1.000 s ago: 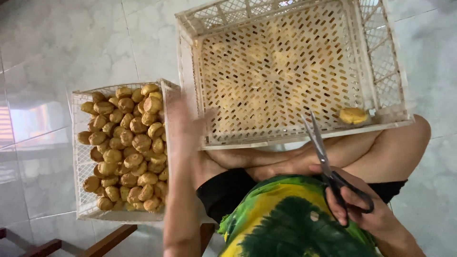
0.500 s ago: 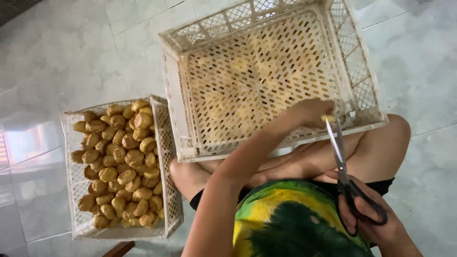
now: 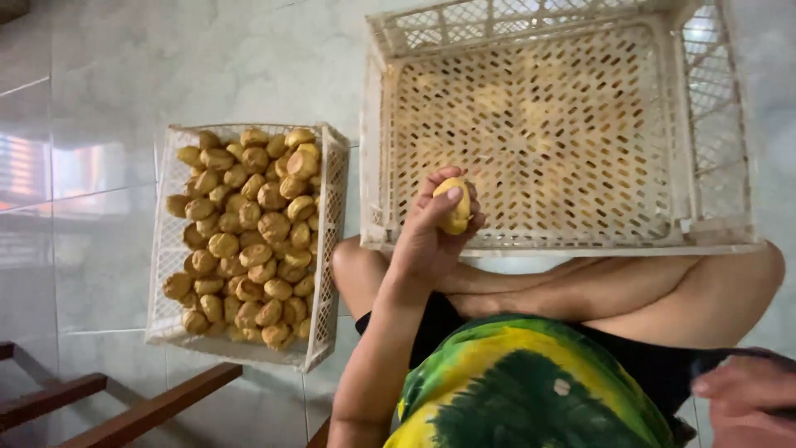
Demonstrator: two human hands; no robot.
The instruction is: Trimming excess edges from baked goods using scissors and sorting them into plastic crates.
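Observation:
My left hand (image 3: 431,228) is closed around a small round yellow-brown fruit (image 3: 456,207), held just above the near wall of a large white lattice crate (image 3: 373,149). Nothing lies on that crate's floor. My right hand (image 3: 746,398) shows only in part at the bottom right corner with its fingers curled; what it holds is cut off by the frame edge. A smaller white crate (image 3: 332,207) heaped with several of the same fruits (image 3: 245,241) stands to the left of my knee.
I sit cross-legged on pale glossy floor tiles (image 3: 99,99), my bare legs (image 3: 630,290) against the large crate's near wall. Brown wooden furniture rails (image 3: 124,406) lie at the bottom left, close to the small crate.
My left hand reached to the right side of the large crate, took the single fruit lying there and brought it back to the near wall. The scissors in my right hand have left the view.

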